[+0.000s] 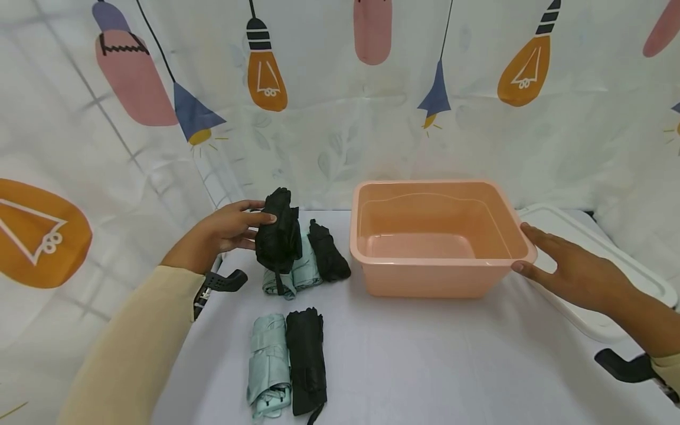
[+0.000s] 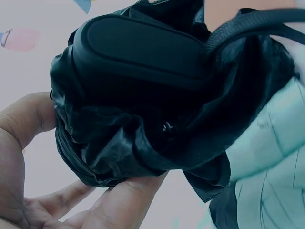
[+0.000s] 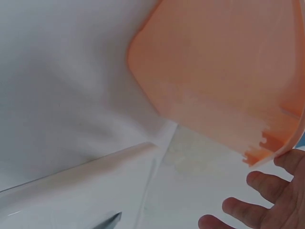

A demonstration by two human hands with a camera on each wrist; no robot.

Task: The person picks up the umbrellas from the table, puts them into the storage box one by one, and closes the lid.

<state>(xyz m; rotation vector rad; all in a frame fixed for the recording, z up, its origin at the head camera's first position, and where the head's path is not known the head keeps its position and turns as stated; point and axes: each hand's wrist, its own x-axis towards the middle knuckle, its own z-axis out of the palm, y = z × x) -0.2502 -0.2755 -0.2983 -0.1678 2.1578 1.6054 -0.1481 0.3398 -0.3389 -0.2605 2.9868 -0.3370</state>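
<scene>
My left hand (image 1: 236,227) grips a black folded umbrella (image 1: 278,233) by its side, thumb in front and fingers around it, over the back left of the table. In the left wrist view, the umbrella's oval handle end (image 2: 143,52) and its looped wrist cord (image 2: 248,28) face the camera. Beneath it are light green folded umbrellas (image 1: 306,268) and another black umbrella (image 1: 329,251). My right hand (image 1: 579,271) rests its fingertips on the right rim of a peach plastic tub (image 1: 425,277). Its fingers (image 3: 267,186) are spread and mostly straight.
Nearer the front edge, a light green folded umbrella (image 1: 269,360) and a black one (image 1: 306,363) lie side by side. A white lid (image 1: 605,271) lies right of the tub, under my right arm. A patterned curtain (image 1: 340,118) hangs behind the table.
</scene>
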